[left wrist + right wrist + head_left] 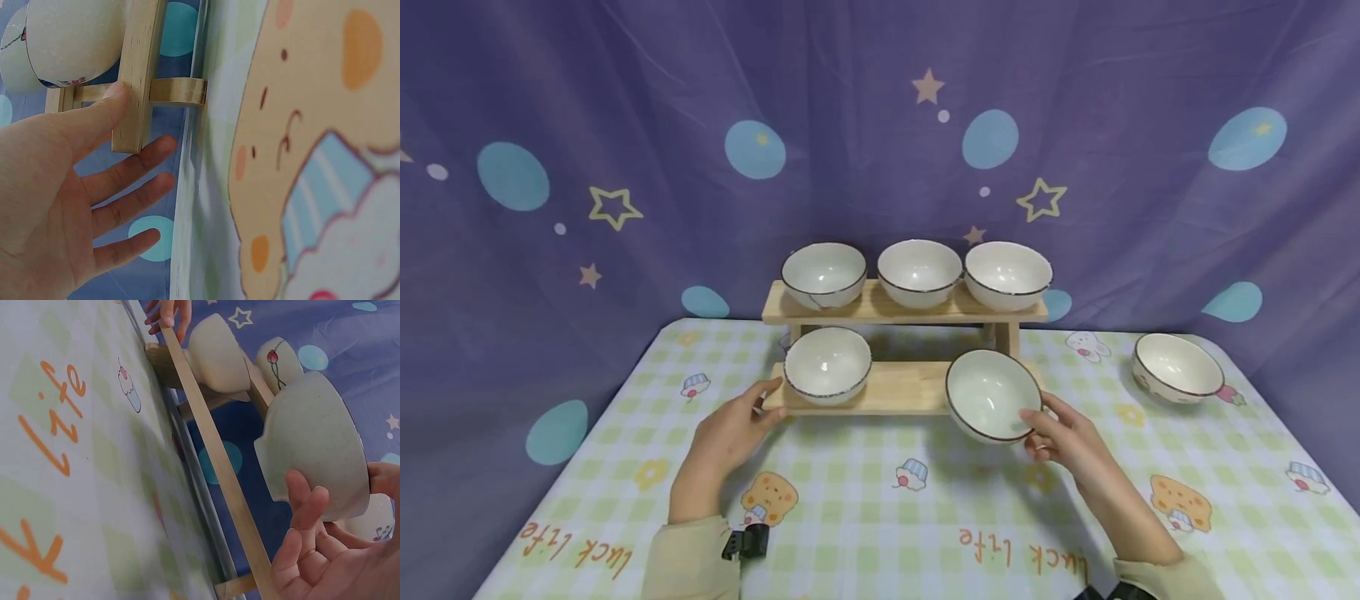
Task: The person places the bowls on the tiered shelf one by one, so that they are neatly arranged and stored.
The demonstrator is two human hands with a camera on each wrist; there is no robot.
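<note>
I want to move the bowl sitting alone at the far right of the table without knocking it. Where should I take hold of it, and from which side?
Grip the lone bowl by its dark-edged rim, thumb inside and fingers on the outer wall, probably coming from above on its near right side. It stands upright with its mouth open, and the table around it is bare there, so nothing blocks that approach.

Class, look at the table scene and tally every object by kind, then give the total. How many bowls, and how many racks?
White ceramic bowls with dark rims: 6 (three on the top shelf, one on the lower shelf, one tilted in the right hand, one on the tablecloth)
Two-tier wooden rack: 1
Total: 7
</note>
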